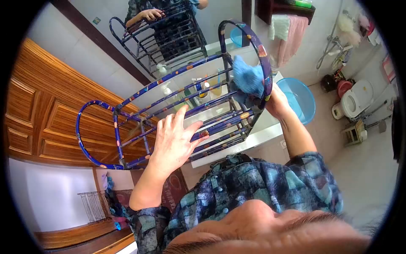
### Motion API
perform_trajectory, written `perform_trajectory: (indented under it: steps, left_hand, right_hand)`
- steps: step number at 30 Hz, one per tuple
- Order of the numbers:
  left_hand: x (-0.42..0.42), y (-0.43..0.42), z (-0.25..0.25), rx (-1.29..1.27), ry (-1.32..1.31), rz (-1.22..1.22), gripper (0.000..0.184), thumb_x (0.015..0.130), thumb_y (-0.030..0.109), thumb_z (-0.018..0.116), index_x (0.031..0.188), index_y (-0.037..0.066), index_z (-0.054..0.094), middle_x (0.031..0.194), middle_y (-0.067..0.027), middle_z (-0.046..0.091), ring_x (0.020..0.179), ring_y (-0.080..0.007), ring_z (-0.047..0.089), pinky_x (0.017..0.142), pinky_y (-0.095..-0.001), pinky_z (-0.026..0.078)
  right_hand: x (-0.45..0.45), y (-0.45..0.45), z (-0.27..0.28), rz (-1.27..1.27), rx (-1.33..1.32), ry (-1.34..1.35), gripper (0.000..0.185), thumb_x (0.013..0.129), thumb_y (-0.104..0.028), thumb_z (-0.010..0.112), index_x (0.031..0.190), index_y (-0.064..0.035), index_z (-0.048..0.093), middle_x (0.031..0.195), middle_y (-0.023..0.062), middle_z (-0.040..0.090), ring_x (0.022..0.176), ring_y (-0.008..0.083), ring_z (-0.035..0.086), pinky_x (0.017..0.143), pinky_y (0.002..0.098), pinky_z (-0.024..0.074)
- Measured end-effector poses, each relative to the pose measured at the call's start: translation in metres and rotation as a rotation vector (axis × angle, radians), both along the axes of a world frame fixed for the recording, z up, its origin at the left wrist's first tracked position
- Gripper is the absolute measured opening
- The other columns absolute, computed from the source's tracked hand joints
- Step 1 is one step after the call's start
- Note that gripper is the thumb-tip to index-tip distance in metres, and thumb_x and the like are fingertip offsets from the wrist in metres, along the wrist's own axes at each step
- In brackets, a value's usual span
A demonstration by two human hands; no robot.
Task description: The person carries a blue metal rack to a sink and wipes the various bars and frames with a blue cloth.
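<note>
A dark blue patterned metal rack (220, 125) with rounded end loops stretches across the view, tilted above the white counter. My left hand (172, 137) grips its near bars, fingers over the rods and thumb along a wider bar. At the rack's right end, my right hand (275, 101) reaches behind the curved loop and holds a blue cloth (248, 77) against the frame. Most of the right fingers are hidden by the cloth and loop.
Bottles and a cup (204, 89) stand behind the rack. A mirror (224, 17) is beyond. To the right are a blue basin (302, 99), hanging towels (292, 38) and a toilet (357, 99). A wooden door (63, 122) is on the left.
</note>
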State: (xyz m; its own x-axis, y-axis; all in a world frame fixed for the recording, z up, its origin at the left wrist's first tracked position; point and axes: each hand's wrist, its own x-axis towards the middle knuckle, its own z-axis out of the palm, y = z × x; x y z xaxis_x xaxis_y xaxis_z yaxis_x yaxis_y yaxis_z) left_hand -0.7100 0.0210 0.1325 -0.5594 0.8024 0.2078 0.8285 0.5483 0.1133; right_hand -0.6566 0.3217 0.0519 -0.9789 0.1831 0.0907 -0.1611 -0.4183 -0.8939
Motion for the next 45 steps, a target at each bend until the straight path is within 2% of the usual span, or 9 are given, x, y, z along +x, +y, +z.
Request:
perform_trajectory:
  steps: [3, 15, 19, 21, 27, 31, 39, 42, 45]
  left_hand:
    - [0.0, -0.002, -0.001, -0.004, 0.001, -0.005, 0.037, 0.075, 0.032, 0.074, 0.108, 0.016, 0.067, 0.133, -0.0155, 0.045, 0.114, -0.0337, 0.048, 0.094, -0.0444, 0.038]
    - [-0.002, -0.022, 0.007, 0.336, 0.103, -0.172, 0.057, 0.064, 0.047, 0.079, 0.104, 0.008, 0.066, 0.141, -0.0215, 0.042, 0.13, -0.0363, 0.041, 0.109, -0.0514, 0.025]
    - [0.015, -0.105, -0.02, 0.637, 0.935, 0.125, 0.023, 0.085, 0.014, 0.063, 0.1, -0.004, 0.059, 0.123, -0.0262, 0.048, 0.115, -0.04, 0.049, 0.094, -0.0474, 0.043]
    - [0.009, -0.144, -0.02, 0.845, 1.389, 0.396, 0.048, 0.086, 0.016, 0.063, 0.126, -0.002, 0.042, 0.13, -0.0237, 0.04, 0.12, -0.0333, 0.042, 0.099, -0.0451, 0.039]
    - [-0.018, -0.157, -0.035, 1.174, -0.268, 0.164, 0.034, 0.099, 0.03, 0.047, 0.115, 0.0, 0.052, 0.137, -0.0145, 0.046, 0.13, -0.0293, 0.04, 0.11, -0.0428, 0.026]
    - [-0.037, -0.178, -0.062, 1.051, -0.287, 0.097, 0.024, 0.102, 0.017, 0.039, 0.092, 0.003, 0.055, 0.136, -0.0187, 0.047, 0.132, -0.0297, 0.039, 0.11, -0.0413, 0.029]
    - [-0.03, -0.164, -0.078, 1.325, -0.623, 0.197, 0.032, 0.099, 0.007, 0.043, 0.131, 0.003, 0.043, 0.137, -0.0103, 0.04, 0.12, -0.0179, 0.046, 0.096, -0.0369, 0.048]
    - [-0.029, -0.164, -0.078, 1.338, -0.621, 0.168, 0.043, 0.097, 0.005, 0.043, 0.139, 0.004, 0.037, 0.138, -0.0109, 0.039, 0.115, -0.0179, 0.049, 0.093, -0.0349, 0.05]
    - [-0.035, -0.167, -0.082, 1.264, -0.542, 0.235, 0.049, 0.097, 0.007, 0.042, 0.144, 0.005, 0.032, 0.116, -0.0135, 0.056, 0.084, -0.0128, 0.061, 0.063, -0.0235, 0.049]
  right_hand:
    - [0.023, -0.006, -0.039, 0.041, -0.218, 0.229, 0.053, 0.097, -0.032, 0.049, 0.138, 0.0, 0.038, 0.133, 0.0119, 0.05, 0.127, 0.023, 0.043, 0.107, 0.0388, 0.0302]
    - [0.091, -0.017, -0.131, -0.651, 0.867, 0.532, 0.043, 0.09, -0.01, 0.05, 0.13, 0.006, 0.044, 0.129, 0.019, 0.051, 0.12, 0.0316, 0.047, 0.102, 0.0438, 0.0334]
    - [0.094, -0.024, -0.098, -0.628, 0.911, 0.479, 0.04, 0.088, -0.01, 0.053, 0.125, 0.0049, 0.049, 0.123, 0.0186, 0.054, 0.113, 0.0323, 0.05, 0.098, 0.0441, 0.0359]
    - [0.094, -0.04, -0.073, -0.601, 0.947, 0.477, 0.038, 0.087, -0.01, 0.054, 0.122, 0.0043, 0.051, 0.12, 0.0184, 0.055, 0.11, 0.0326, 0.052, 0.096, 0.0442, 0.0372]
    - [0.045, -0.164, -0.02, -0.563, 1.203, 0.53, 0.033, 0.083, -0.01, 0.059, 0.114, 0.0027, 0.059, 0.111, 0.0178, 0.06, 0.099, 0.0336, 0.056, 0.089, 0.0445, 0.0409]
    - [0.01, -0.271, -0.037, -0.306, 1.055, 0.836, 0.038, 0.07, -0.019, 0.072, 0.107, -0.0125, 0.066, 0.116, 0.0154, 0.059, 0.111, 0.0398, 0.053, 0.099, 0.0557, 0.0349]
    - [-0.036, -0.309, -0.097, -0.213, 1.374, 0.881, 0.043, 0.076, -0.009, 0.063, 0.119, -0.0099, 0.06, 0.127, 0.0167, 0.053, 0.12, 0.0347, 0.049, 0.101, 0.046, 0.0387]
    - [-0.024, -0.303, -0.102, -0.187, 0.95, 0.579, 0.035, 0.094, -0.025, 0.048, 0.122, -0.0064, 0.056, 0.125, 0.0169, 0.052, 0.115, 0.0349, 0.049, 0.104, 0.0446, 0.0339]
    - [-0.017, -0.291, -0.059, -0.128, -0.639, 0.147, 0.061, 0.095, -0.053, 0.044, 0.137, -0.0082, 0.038, 0.132, 0.0132, 0.049, 0.121, 0.0299, 0.047, 0.105, 0.0493, 0.0339]
